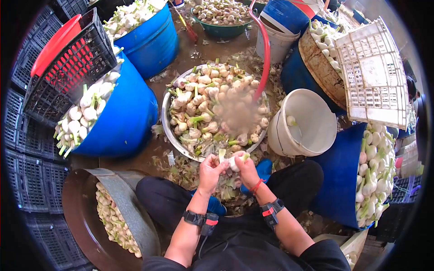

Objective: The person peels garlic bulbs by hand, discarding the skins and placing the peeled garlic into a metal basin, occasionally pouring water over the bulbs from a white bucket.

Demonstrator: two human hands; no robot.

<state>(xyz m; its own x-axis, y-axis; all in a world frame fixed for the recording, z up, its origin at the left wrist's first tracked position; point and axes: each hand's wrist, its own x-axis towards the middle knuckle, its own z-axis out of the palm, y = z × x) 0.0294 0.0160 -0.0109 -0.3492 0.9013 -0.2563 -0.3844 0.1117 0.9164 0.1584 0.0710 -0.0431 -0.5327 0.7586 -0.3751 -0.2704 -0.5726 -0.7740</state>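
Just in front of the near rim of a wide metal basin, my two hands are close together. The fingers of my right hand are closed on a white garlic bulb, whose cut green stem pokes out beside the thumb. My left hand is closed too, and a pale garlic stem sticks up at its fingertips; whether it belongs to a second bulb I cannot tell. Heaped garlic bulbs with short green stems fill the basin. A smudge blurs part of the heap.
To the right of the basin stands a white bucket with a bulb inside. Blue tubs of garlic flank me. A red hose arches over the basin. At lower left is a metal tub of small garlic. Peelings litter the floor.
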